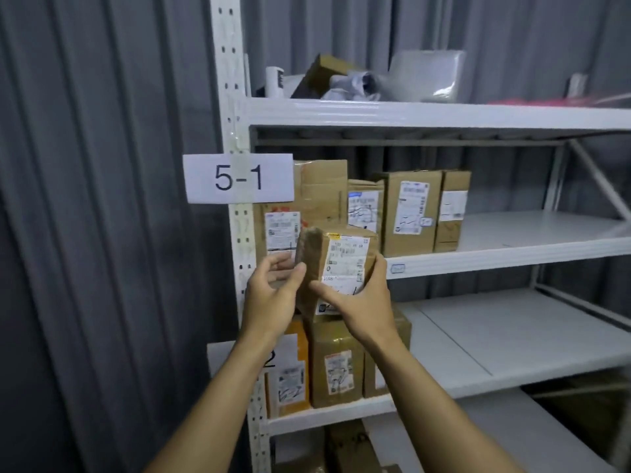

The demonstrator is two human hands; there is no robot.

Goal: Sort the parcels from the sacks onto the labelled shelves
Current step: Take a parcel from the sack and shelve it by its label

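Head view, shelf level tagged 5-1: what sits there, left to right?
White paper sign reading 5-1 → large brown cardboard box → short brown box with white label → tall brown box with long white label → narrow brown box → bare white shelf board. Held taped brown parcel overlaps, omitted.

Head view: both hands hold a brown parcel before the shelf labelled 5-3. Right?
No: the head view shows the label reads 5-1, not 5-3. The left hand and right hand do hold the brown parcel before that shelf.
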